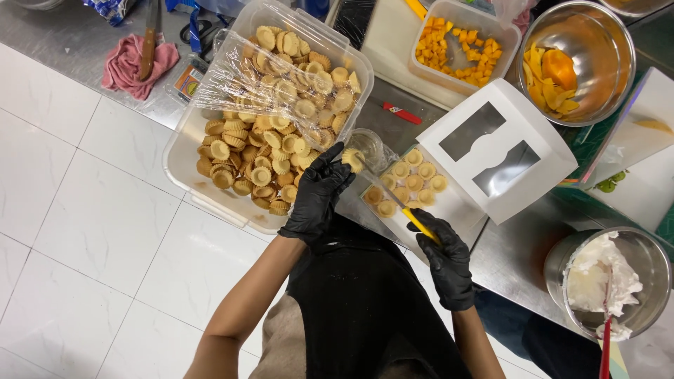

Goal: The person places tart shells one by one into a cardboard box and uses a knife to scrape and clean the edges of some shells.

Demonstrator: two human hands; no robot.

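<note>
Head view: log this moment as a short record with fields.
left hand: black glove, pinching one tart shell at its fingertips
right hand: black glove, gripping a yellow-handled tool that points toward the shell
tub: heaped with tart shells, cling film partly over it
white box: lid open, a few shells set in rows
mango tub: diced orange pieces
steel bowl: orange slices
cream bowl: white cream, red-handled utensil standing in it
pink cloth: on the steel counter, knife lying across it
</note>
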